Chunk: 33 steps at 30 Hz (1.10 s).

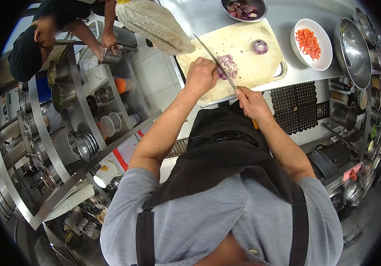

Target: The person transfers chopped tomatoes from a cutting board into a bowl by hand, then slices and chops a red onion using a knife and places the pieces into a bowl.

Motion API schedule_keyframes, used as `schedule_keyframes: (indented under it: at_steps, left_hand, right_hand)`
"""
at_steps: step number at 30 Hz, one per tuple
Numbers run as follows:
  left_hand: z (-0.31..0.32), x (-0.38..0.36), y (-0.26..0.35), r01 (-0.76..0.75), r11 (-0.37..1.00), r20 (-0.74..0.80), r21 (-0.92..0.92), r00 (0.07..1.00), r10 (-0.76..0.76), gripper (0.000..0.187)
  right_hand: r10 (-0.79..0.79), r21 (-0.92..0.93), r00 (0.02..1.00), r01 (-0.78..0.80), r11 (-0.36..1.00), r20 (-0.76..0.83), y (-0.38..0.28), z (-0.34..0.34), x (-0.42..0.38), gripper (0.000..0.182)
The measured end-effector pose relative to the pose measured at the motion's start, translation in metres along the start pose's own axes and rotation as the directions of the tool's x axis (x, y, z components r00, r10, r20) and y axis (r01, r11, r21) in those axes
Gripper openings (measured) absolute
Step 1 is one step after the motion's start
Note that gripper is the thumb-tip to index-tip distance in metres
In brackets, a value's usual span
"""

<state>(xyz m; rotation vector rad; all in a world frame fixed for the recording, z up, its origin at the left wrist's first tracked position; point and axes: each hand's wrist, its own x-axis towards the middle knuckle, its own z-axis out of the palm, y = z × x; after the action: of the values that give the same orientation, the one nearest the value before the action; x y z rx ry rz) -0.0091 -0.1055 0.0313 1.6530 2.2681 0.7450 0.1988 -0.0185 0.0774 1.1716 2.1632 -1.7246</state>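
Note:
My right hand (253,104) is wrapped round the handle of a long kitchen knife (212,56), whose blade points up and left across a pale, stained cutting board (248,42). Against the near side of the blade, my left hand (201,77) has its fingers curled on a piece of red onion (221,76), partly hidden by the fingertips. Chopped red onion (229,65) lies in a small heap just right of the blade. A cut onion half (260,47) sits farther right on the board. The knife's edge contact with the onion is hidden.
A white bowl of diced tomato (308,43), a large steel bowl (354,53) and a bowl of onion peelings (244,9) stand round the board. A cream towel (155,24) touches its far left corner. At left, another person (44,35) handles a metal pot (112,56) over shelving.

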Motion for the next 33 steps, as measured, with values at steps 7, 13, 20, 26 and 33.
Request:
schedule_keyframes:
  at_steps: [7, 13, 20, 26, 33]
  left_hand:
    - [0.005, -0.002, -0.004, -0.029, 0.999, -0.033, -0.022, 0.999, 0.028, 0.012]
    - [-0.002, -0.002, -0.003, -0.046, 0.999, -0.045, -0.021, 0.998, 0.045, 0.012]
    - [-0.008, -0.008, 0.002, -0.003, 0.999, -0.033, 0.033, 0.999, 0.004, 0.009]
    - [0.003, -0.006, -0.004, -0.030, 0.999, -0.061, 0.021, 0.998, 0.031, 0.009]
    - [-0.001, -0.012, -0.007, -0.072, 0.994, -0.085, -0.079, 0.994, 0.066, 0.015]
  right_hand:
    - [-0.122, -0.048, 0.989, 0.118, 0.992, -0.082, 0.007, 0.020, 0.027, 0.035]
    - [-0.123, -0.002, 0.987, 0.123, 0.992, -0.103, -0.003, 0.015, 0.027, 0.034]
    - [-0.044, -0.002, 0.999, 0.044, 0.999, -0.019, -0.005, 0.005, 0.000, 0.036]
    - [-0.077, -0.051, 0.996, 0.075, 0.996, -0.037, 0.007, 0.016, 0.020, 0.036]
    - [-0.145, -0.023, 0.986, 0.144, 0.989, -0.087, 0.001, 0.016, 0.025, 0.036]
